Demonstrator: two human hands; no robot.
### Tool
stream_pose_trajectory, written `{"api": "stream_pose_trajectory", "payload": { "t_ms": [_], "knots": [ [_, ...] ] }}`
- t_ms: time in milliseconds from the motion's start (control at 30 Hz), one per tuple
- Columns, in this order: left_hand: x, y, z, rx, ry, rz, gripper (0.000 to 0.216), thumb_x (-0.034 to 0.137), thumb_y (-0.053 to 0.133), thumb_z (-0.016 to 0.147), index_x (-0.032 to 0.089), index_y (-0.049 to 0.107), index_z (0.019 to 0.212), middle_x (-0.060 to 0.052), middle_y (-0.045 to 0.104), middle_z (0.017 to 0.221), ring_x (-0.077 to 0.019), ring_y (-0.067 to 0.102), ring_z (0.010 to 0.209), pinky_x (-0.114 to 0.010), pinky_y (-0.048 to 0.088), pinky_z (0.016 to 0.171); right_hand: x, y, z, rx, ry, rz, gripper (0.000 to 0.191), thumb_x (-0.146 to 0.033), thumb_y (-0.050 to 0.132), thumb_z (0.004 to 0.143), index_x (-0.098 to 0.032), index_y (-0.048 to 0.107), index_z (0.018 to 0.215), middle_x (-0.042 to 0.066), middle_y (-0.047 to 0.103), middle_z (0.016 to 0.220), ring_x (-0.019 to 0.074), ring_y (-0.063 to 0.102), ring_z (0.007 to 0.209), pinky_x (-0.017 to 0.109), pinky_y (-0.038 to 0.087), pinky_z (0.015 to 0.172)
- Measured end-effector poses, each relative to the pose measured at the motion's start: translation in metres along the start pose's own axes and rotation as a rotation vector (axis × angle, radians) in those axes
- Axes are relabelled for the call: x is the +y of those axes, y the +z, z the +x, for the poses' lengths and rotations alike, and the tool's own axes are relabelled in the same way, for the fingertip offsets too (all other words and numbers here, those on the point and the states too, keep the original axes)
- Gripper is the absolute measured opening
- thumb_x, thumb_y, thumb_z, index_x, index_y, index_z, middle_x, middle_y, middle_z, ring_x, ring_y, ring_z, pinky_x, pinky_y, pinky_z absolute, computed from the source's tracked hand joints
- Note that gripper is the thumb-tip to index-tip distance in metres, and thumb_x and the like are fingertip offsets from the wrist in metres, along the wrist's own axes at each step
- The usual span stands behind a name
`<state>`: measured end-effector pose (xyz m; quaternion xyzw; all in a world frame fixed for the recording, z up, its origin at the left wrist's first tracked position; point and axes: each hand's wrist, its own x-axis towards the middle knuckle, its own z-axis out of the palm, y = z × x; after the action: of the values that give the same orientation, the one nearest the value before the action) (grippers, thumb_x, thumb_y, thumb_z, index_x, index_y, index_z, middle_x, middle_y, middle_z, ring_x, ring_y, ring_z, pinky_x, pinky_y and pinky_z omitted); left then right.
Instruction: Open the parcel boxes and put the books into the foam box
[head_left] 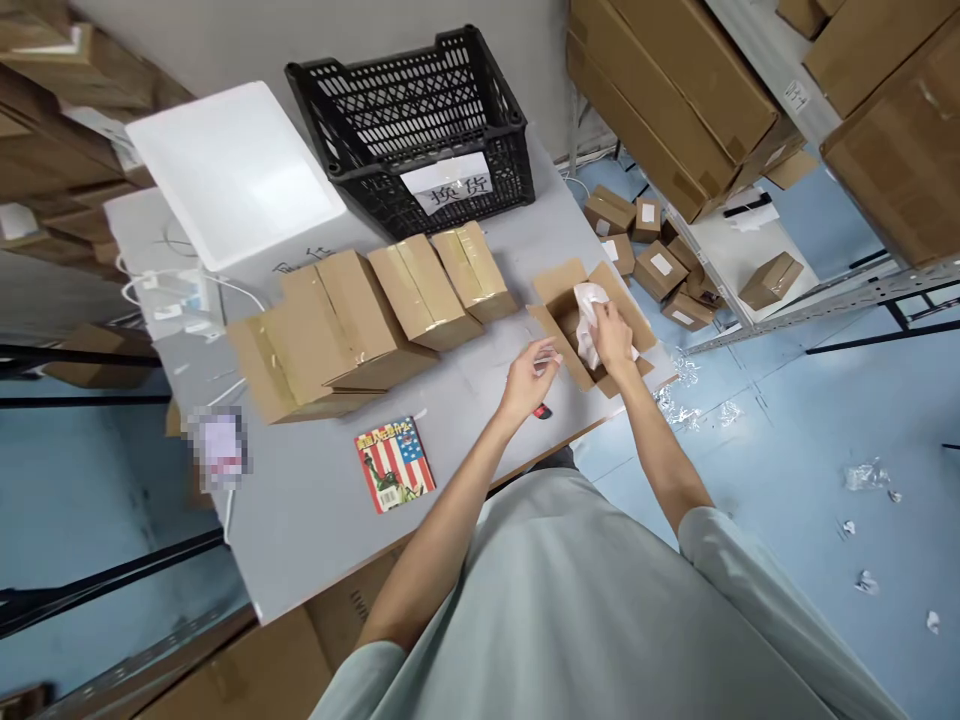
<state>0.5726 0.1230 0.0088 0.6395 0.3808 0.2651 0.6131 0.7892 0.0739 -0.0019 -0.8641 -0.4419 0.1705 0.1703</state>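
At the right end of the grey table stands an upright cardboard box (559, 292) with its flaps spread. My right hand (611, 338) is in its opening, fingers closed on white, crumpled wrapping (589, 318); whether anything is inside the wrapping I cannot tell. My left hand (531, 380) hovers just left of the box, fingers curved and apart, holding nothing. Beneath it on the table lies a small red and black object (542, 411), partly hidden. Further left, a book (394, 465) with a flag and statue cover lies flat.
Closed cardboard boxes (352, 310) stand in a row across the table (315, 540). Behind them are a white foam box (240, 170) and a black plastic crate (442, 130). Small parcels (660, 265) are piled beyond the right edge, beside a shelf (780, 250). Plastic scraps (866, 474) litter the blue floor.
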Motion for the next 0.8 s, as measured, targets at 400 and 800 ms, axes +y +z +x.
{"api": "stream_pose_trajectory", "payload": {
  "t_ms": [400,800],
  "knots": [
    [-0.124,-0.22,-0.125,0.55,-0.417,0.169,0.032,0.032,0.072,0.093,0.018,0.076,0.121,-0.014,0.08,0.133,-0.0294,0.076,0.118,-0.044,0.06,0.109,0.001,-0.001,0.003,0.096,-0.012,0.019,0.062,-0.038,0.073,0.099,-0.005,0.062,0.151,0.033,0.067,0.149,0.0435,0.066,0.141,0.06,0.051,0.119],
    [-0.232,-0.334,-0.23,0.697,-0.875,0.081,0.037,0.022,0.081,0.073,0.019,0.07,0.108,-0.014,0.08,0.11,-0.0354,0.075,0.12,-0.047,0.054,0.111,-0.245,0.24,-0.175,-0.853,0.245,0.567,0.018,-0.025,0.079,0.087,-0.016,0.079,0.103,0.007,0.082,0.095,0.0223,0.076,0.093,0.035,0.062,0.095]
  ]
}}
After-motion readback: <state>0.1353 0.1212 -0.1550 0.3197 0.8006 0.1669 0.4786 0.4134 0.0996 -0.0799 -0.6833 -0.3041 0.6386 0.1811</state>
